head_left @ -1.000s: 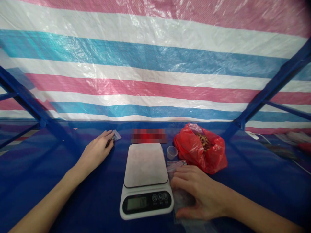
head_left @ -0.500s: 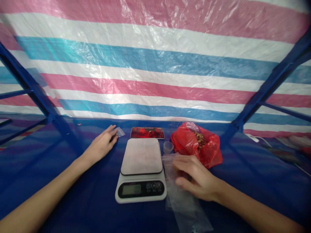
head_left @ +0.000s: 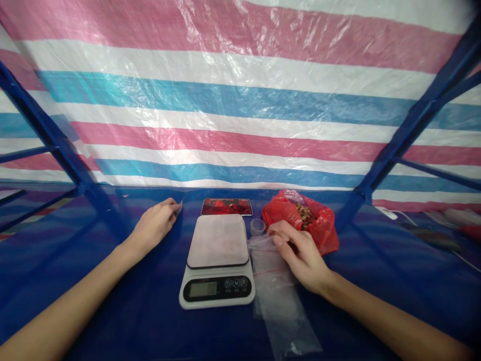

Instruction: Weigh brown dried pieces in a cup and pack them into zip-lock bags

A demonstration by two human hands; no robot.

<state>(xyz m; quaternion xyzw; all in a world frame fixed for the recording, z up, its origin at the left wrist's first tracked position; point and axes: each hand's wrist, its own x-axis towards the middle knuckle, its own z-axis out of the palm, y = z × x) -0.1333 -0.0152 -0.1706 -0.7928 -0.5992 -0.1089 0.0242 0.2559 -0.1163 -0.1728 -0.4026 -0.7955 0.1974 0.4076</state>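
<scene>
The right hand [head_left: 302, 255] has its grip closed: thumb and forefinger pinch the upper edge of a clear zip bag [head_left: 276, 288]. The pinch lifts that edge a little, while the limp rest of the bag lies flat on the blue surface [head_left: 376, 281], just beside the digital scale [head_left: 218, 250]. The left hand [head_left: 154, 226] rests on the surface on the scale's other side. Its grip is drawn together on what looks like a small clear packet [head_left: 181, 204], of which only a sliver shows. The scale stands between the hands with its plate bare, probably so either hand can reach it. Behind the right hand, a small plastic cup [head_left: 257, 226] stands near a red bag [head_left: 319, 228] whose open mouth shows brown pieces [head_left: 303, 214]. A red card [head_left: 226, 206] lies behind the scale, and a striped tarp [head_left: 240, 110] hangs beyond.
</scene>
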